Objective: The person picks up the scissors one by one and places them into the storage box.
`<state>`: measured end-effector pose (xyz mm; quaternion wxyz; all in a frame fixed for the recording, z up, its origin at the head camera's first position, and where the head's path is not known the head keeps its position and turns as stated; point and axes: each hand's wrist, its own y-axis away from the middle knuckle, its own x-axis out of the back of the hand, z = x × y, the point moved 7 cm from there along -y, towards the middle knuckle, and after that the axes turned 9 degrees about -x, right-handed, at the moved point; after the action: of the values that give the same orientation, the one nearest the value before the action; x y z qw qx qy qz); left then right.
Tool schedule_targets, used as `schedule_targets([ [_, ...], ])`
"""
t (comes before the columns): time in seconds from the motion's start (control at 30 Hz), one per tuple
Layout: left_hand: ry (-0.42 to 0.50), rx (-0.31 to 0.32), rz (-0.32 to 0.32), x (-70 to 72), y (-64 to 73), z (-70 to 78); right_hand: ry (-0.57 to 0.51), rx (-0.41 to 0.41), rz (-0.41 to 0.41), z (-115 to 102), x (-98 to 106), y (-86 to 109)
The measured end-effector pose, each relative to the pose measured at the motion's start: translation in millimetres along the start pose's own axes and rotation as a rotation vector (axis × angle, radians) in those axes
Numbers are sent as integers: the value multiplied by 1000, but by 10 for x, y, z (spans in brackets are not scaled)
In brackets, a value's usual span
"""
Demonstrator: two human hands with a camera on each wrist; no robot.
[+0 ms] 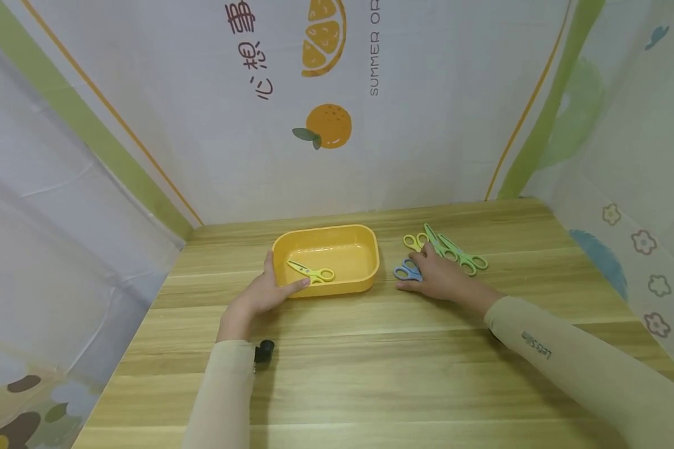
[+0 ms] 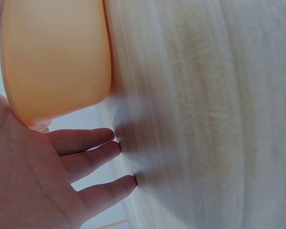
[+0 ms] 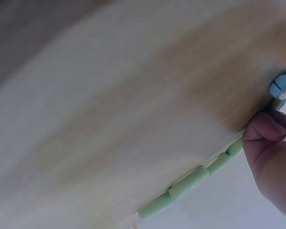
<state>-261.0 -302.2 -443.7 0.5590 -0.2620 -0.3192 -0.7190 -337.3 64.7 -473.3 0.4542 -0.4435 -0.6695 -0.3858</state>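
Note:
A yellow plastic box [image 1: 365, 284] stands on the table, with yellow scissors [image 1: 309, 271] lying inside. My left hand [image 1: 261, 293] holds the box's near left corner, thumb along the front rim and a finger against the left wall. In the left wrist view its other fingers [image 2: 109, 193] stretch down to the tabletop. Right of the box, blue scissors [image 1: 407, 270] lie between the thumb and fingers of my right hand [image 1: 440, 277], which grips them from above. Their blades are hidden under the hand. Green scissors [image 1: 466, 254] and another yellow pair [image 1: 411, 242] lie just beyond it.
The wooden table [image 1: 337, 374] runs back to a white printed curtain [image 1: 427, 125]. More printed cloth hangs on the left and right sides. A small black object [image 1: 264, 351] shows beside the left wrist.

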Motion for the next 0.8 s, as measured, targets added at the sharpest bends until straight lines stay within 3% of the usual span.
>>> schedule_targets([
  [0.4, -11, 13, 0, 7, 14, -1, 8, -1, -1, 20, -11, 10],
  [0.8, -17, 13, 10, 12, 6, -19, 26, 51, -2, -7, -17, 9],
])
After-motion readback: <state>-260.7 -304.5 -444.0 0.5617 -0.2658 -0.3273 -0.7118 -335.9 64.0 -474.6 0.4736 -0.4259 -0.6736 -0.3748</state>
